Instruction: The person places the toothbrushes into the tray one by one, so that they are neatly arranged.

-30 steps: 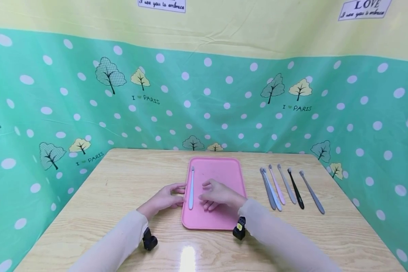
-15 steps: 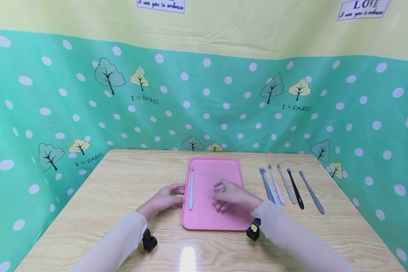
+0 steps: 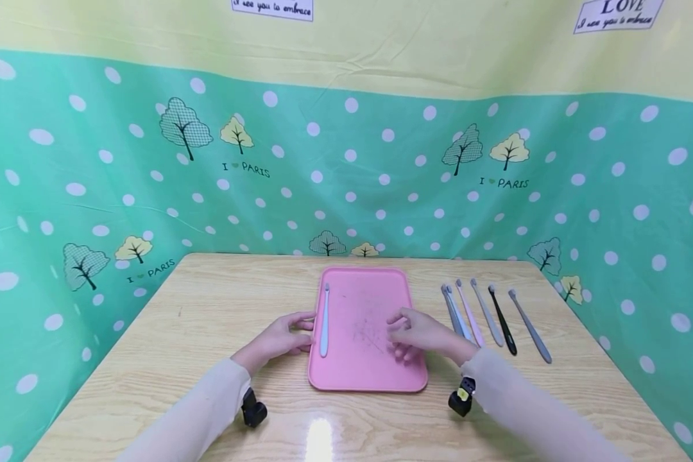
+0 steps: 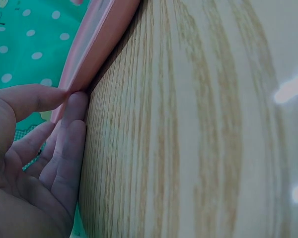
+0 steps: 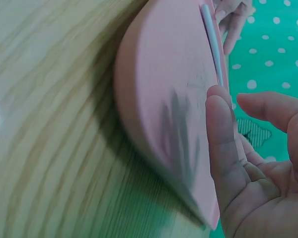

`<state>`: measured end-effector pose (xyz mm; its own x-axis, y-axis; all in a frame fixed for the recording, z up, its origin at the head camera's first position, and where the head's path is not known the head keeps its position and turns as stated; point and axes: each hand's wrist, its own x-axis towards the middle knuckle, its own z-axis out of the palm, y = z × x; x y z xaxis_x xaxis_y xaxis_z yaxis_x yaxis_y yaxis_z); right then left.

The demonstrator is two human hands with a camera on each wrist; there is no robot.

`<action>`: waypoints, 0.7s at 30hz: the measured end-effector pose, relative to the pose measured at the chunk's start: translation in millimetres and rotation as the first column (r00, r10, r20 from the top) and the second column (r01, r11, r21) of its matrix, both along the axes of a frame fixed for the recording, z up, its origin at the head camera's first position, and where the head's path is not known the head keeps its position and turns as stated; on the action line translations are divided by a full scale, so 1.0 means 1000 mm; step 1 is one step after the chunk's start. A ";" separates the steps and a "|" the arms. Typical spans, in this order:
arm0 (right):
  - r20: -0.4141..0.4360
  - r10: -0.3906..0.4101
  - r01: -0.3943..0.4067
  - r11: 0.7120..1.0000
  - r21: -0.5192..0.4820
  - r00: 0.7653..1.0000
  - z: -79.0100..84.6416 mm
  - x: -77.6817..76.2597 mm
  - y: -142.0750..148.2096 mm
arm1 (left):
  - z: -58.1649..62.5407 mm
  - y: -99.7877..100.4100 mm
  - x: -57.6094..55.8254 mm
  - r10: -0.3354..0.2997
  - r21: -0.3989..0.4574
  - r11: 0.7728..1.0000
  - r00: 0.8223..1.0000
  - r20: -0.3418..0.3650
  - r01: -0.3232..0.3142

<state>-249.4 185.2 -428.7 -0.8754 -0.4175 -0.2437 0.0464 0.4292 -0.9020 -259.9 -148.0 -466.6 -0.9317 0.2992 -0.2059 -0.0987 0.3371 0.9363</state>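
A pink tray [image 3: 355, 375] lies in the middle of the table, with one light blue toothbrush [image 3: 325, 327] lengthwise along its left side. My left hand [image 3: 278, 335] pinches the tray's left rim, as the left wrist view shows with the thumb [image 4: 42, 99] and fingers at the edge. Over the tray's right side hovers my right hand [image 3: 421, 333], holding nothing, its thumb and fingers apart. In the right wrist view those fingers [image 5: 221, 134] are above the tray's surface, which mirrors them.
Right of the tray several toothbrushes lie in a loose row: a pink one [image 3: 469, 311], a black one [image 3: 502, 321] and a grey one [image 3: 530, 327] at the far right among them. A dotted green curtain [image 3: 352, 192] hangs behind the wooden table [image 3: 219, 289].
My right hand has moved rightward across the tray, from near the light blue toothbrush to the right rim. My left hand and the toothbrushes have stayed put.
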 end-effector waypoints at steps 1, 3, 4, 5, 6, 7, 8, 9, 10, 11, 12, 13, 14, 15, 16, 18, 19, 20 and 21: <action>0.003 -0.003 0.003 1.000 -0.003 1.000 0.000 0.000 0.004 | 0.000 0.000 0.000 -0.001 0.002 1.000 1.000 0.000 0.001; 0.006 -0.018 0.018 1.000 -0.005 1.000 0.000 0.001 0.012 | 0.000 0.000 0.000 0.000 0.001 1.000 1.000 0.000 0.000; 0.006 -0.028 0.028 1.000 -0.006 1.000 0.000 0.001 0.016 | 0.000 0.000 0.000 0.000 0.001 1.000 1.000 0.001 0.000; 0.003 -0.035 0.035 0.999 -0.005 0.999 0.000 0.001 0.020 | 0.000 0.000 0.000 0.001 0.000 1.000 1.000 0.001 -0.001; 0.001 -0.040 0.040 0.999 -0.002 0.999 0.000 0.001 0.024 | 0.000 0.001 0.000 0.001 0.001 1.000 1.000 0.001 -0.001; -0.003 -0.048 0.049 0.999 0.009 0.999 0.001 0.001 0.028 | 0.000 0.001 0.000 0.002 0.003 1.000 1.000 0.001 -0.002; -0.008 -0.060 0.060 0.998 0.020 0.998 0.002 0.001 0.031 | 0.000 0.001 0.000 0.003 0.005 1.000 1.000 0.002 -0.003; -0.013 -0.065 0.066 0.997 0.029 0.998 0.003 0.002 0.035 | 0.001 0.001 0.000 0.003 0.007 1.000 1.000 0.003 -0.003; -0.018 -0.069 0.070 0.997 0.037 0.997 0.003 0.002 0.039 | 0.001 0.000 0.000 0.003 0.008 1.000 1.000 0.004 -0.003; -0.020 -0.075 0.076 0.996 0.045 0.997 0.003 0.002 0.043 | 0.001 0.000 0.000 0.004 0.009 1.000 1.000 0.005 -0.004; -0.023 -0.079 0.081 0.995 0.056 0.997 0.004 0.002 0.047 | 0.001 0.000 0.001 0.003 0.010 1.000 1.000 0.005 -0.003; -0.027 -0.087 0.088 0.994 0.065 0.996 0.004 0.003 0.051 | 0.001 0.000 0.001 0.003 0.011 1.000 1.000 0.005 -0.003; -0.029 -0.090 0.092 0.994 0.067 0.996 0.004 0.003 0.055 | 0.001 0.000 0.001 0.001 0.011 1.000 1.000 0.005 -0.001; -0.032 -0.091 0.093 0.993 0.068 0.995 0.004 0.004 0.059 | 0.001 0.000 0.001 0.000 0.011 1.000 1.000 0.005 0.000; -0.035 -0.095 0.098 0.993 0.072 0.995 0.003 0.004 0.063 | 0.001 0.000 0.001 -0.002 0.011 1.000 1.000 0.004 0.002; -0.037 -0.103 0.105 0.992 0.069 0.994 0.003 0.006 0.071 | 0.001 0.000 0.001 -0.003 0.010 1.000 1.000 0.003 0.003; -0.039 -0.111 0.113 0.991 0.069 0.993 0.004 0.006 0.075 | 0.001 0.000 0.001 -0.002 0.011 1.000 1.000 0.003 0.002; -0.039 -0.115 0.118 0.991 0.069 0.993 0.004 0.007 0.078 | 0.000 0.000 0.001 -0.002 0.010 1.000 1.000 0.003 0.002; -0.038 -0.122 0.124 0.990 0.071 0.992 0.004 0.008 0.081 | 0.000 0.000 0.000 -0.001 0.010 1.000 1.000 0.004 0.001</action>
<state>-241.4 266.2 -425.1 -0.9273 -0.2881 -0.2391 0.0733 0.4868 -0.8705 -259.4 -148.3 -466.2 -0.9306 0.3021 -0.2069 -0.1026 0.3273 0.9393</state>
